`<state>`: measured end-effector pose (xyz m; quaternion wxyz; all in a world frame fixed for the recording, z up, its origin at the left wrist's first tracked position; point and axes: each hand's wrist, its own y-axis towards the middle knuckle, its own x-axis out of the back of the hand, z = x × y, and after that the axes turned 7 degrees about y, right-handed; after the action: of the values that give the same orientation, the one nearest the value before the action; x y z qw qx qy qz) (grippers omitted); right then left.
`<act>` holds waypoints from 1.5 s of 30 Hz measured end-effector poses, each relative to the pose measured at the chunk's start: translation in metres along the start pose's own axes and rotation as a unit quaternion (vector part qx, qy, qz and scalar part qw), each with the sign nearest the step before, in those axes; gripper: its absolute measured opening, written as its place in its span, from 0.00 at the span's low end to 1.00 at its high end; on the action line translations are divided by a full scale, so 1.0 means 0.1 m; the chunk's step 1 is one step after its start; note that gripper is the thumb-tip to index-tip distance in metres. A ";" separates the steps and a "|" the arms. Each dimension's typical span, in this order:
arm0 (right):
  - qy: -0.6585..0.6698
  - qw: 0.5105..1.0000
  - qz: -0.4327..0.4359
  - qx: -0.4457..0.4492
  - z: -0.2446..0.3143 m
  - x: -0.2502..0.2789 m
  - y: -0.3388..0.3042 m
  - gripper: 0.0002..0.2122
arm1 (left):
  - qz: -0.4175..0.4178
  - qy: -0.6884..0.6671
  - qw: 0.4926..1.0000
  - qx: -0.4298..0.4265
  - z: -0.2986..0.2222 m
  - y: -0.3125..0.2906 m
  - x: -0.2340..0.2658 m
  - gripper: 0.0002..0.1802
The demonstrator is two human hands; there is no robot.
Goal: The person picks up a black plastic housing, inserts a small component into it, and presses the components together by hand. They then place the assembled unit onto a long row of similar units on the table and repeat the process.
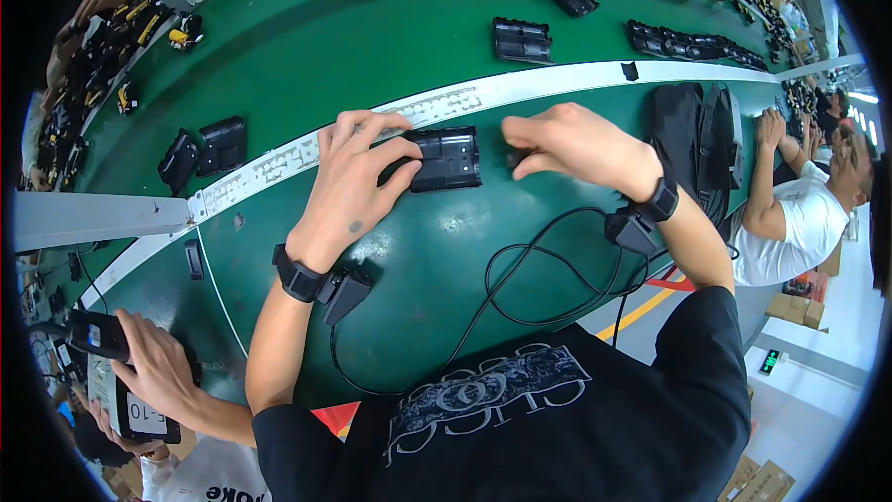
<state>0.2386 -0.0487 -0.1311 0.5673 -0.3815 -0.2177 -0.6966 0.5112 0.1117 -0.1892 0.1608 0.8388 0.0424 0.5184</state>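
Note:
A black ribbed plastic housing lies on the green bench in front of me. My left hand grips its left end, thumb and fingers closed at the edge. To the right of the housing and apart from it, my right hand is closed in a pinch. A small black part shows between its thumb and forefinger, too small to name. Black straps with small boxes sit on both my wrists, and a black cable loops from them over the bench.
Beyond a white rail, more black housings lie on the green belt. A black bag is at my right, near a person in white. At lower left another person's hand holds a black device.

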 end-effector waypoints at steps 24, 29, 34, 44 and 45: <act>-0.128 0.982 -0.134 0.045 0.39 -0.08 0.34 0.08 | 0.001 -0.055 0.998 0.027 0.02 -0.06 -0.12 0.07; -0.119 0.982 -0.131 0.068 0.39 -0.38 0.33 0.07 | -0.026 -0.061 0.997 0.028 0.03 -0.06 -0.18 0.07; -0.097 0.985 -0.139 0.041 0.44 -0.45 0.38 0.07 | -0.032 -0.066 0.997 0.028 0.08 -0.11 -0.18 0.07; -0.104 0.980 -0.167 0.039 0.29 -0.54 0.36 0.08 | -0.048 -0.076 0.996 0.014 0.06 -0.05 -0.18 0.06; -0.114 0.978 -0.173 0.040 0.28 -0.59 0.36 0.08 | -0.046 -0.072 0.996 0.022 0.06 -0.08 -0.18 0.06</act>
<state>0.2849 -0.0007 -0.1639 0.4251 -0.3915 -0.3713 -0.7268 0.5093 0.1131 -0.2093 0.1684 0.8744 0.0811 0.4478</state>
